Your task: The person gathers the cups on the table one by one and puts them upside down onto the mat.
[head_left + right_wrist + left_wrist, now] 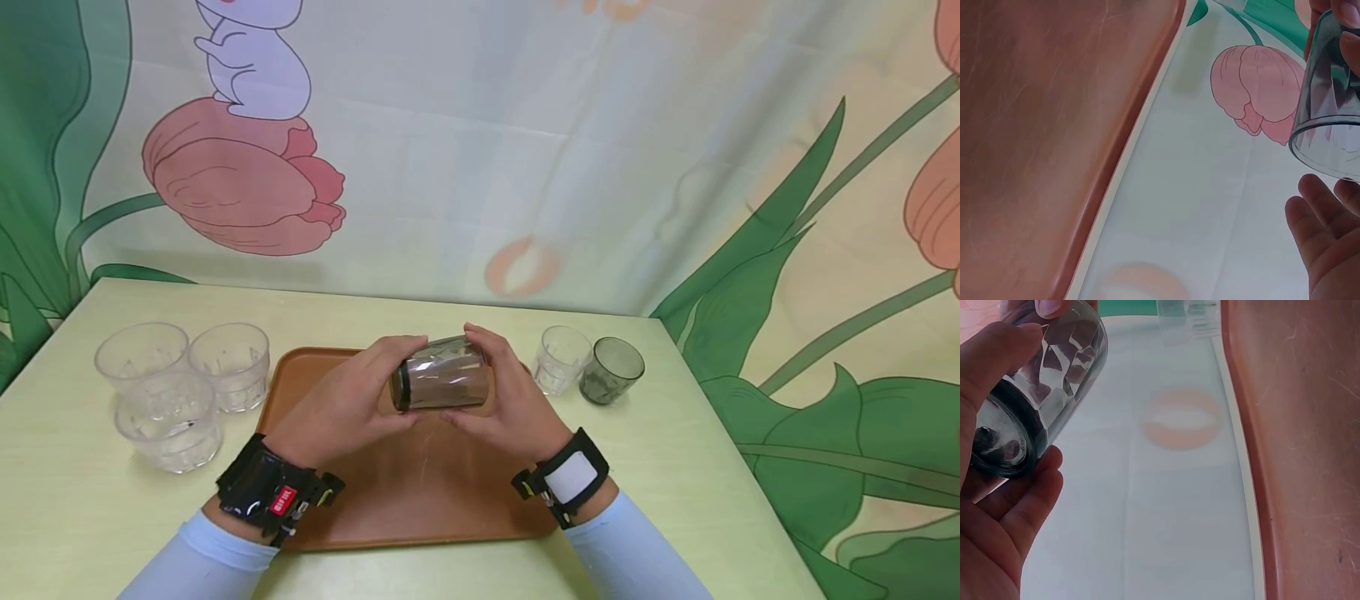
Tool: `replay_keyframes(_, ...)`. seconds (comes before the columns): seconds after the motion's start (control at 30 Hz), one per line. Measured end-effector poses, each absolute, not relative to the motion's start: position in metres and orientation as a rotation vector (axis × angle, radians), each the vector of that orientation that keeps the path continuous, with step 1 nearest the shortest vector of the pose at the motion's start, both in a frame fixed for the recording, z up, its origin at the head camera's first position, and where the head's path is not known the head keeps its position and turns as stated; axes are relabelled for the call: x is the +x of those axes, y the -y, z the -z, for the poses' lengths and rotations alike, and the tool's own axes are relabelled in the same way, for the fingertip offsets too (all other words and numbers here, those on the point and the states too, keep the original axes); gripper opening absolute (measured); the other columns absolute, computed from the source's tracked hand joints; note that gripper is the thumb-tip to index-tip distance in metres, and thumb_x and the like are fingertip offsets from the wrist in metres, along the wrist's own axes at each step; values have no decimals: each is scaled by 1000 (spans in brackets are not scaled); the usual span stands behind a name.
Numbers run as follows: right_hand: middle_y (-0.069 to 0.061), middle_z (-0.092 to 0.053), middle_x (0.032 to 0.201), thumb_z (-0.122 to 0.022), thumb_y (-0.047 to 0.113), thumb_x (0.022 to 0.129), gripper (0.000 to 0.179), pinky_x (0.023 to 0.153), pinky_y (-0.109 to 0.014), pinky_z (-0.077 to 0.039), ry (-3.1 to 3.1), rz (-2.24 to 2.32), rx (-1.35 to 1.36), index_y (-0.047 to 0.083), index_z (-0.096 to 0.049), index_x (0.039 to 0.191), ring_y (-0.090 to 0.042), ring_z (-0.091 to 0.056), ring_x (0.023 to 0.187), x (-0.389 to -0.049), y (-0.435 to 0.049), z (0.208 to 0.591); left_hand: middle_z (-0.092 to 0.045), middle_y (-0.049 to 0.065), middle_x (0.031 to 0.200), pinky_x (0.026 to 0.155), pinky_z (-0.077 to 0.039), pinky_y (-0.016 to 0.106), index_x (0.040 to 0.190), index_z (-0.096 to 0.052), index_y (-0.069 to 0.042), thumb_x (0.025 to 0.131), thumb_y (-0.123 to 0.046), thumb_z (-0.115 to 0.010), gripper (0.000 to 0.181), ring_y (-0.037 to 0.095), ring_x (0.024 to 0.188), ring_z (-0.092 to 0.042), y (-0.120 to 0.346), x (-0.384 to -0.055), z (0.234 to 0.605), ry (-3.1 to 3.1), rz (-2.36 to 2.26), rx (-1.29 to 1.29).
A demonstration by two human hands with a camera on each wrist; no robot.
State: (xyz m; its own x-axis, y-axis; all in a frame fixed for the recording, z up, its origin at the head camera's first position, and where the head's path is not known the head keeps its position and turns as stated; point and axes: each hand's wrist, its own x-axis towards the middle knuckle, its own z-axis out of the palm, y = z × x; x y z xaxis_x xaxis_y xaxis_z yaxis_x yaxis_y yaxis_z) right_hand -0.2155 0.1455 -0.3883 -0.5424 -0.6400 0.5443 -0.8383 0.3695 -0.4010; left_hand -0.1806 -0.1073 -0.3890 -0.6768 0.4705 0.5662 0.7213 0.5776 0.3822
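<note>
Over the tray, a smoky grey faceted tumbler [447, 377] lies on its side in the air between both hands. My left hand [352, 402] grips its thick, dark base end, thumb and fingers curled around it. At the rim end, my right hand [510, 400] holds the tumbler with the thumb below and fingers above. The left wrist view shows the tumbler's base [1007, 434] close to the left palm. The open rim [1316, 156] faces the right hand's fingers [1319, 215] in the right wrist view. Below is a brown tray [427, 500] with nothing visible on it.
Several clear tumblers stand left of the tray, among them a front one [171, 425] and a back one [231, 367]. To the right stand a small clear glass [561, 358] and a smoky glass [611, 371]. A printed curtain [450, 167] hangs behind the pale table [660, 500].
</note>
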Motion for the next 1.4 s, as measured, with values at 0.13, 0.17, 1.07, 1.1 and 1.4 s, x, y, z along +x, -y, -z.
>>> replay_keyframes(0.13, -11, -41, 145, -90, 19, 74, 103, 108, -39, -46, 2330, -915, 1316, 9, -23, 151, -23, -49, 128, -216, -148, 387, -59, 5, 127, 94, -57, 33, 147, -41, -10, 74, -26, -90, 89, 14, 110, -60, 107, -180, 388, 2408, 850, -966)
replay_keyframes(0.17, -12, -41, 144, -90, 20, 74, 104, 107, -39, -47, 2338, -902, 1314, 8, -22, 151, -23, -50, 127, -216, -149, 387, -59, 5, 127, 93, -57, 33, 147, -41, -10, 74, -26, -90, 89, 14, 110, -60, 107, -180, 388, 2411, 850, -965)
replay_keyframes(1.07, -16, -67, 121, -64, 25, 94, 63, 95, -44, -53, 3025, -243, 847, 3, -43, 150, -28, -65, 111, -240, -218, 433, -59, 4, 129, 95, -56, 35, 147, -42, -10, 76, -28, -89, 87, 14, 111, -61, 110, -179, 387, 2432, 845, -937)
replay_keyframes(1.1, -16, -67, 122, -63, 25, 95, 62, 95, -44, -53, 3044, -219, 840, 3, -43, 150, -28, -65, 111, -241, -219, 435, -59, 3, 129, 95, -56, 36, 147, -41, -11, 76, -29, -89, 87, 14, 111, -61, 110, -179, 387, 2432, 849, -939)
replay_keyframes(1.4, -9, -68, 92, -51, 21, 102, 39, 71, -41, -56, 3052, -10, 831, 3, -54, 136, -21, -66, 78, -241, -227, 450, -57, 4, 131, 99, -55, 38, 147, -40, -11, 79, -30, -86, 85, 16, 114, -60, 110, -179, 386, 2450, 859, -908)
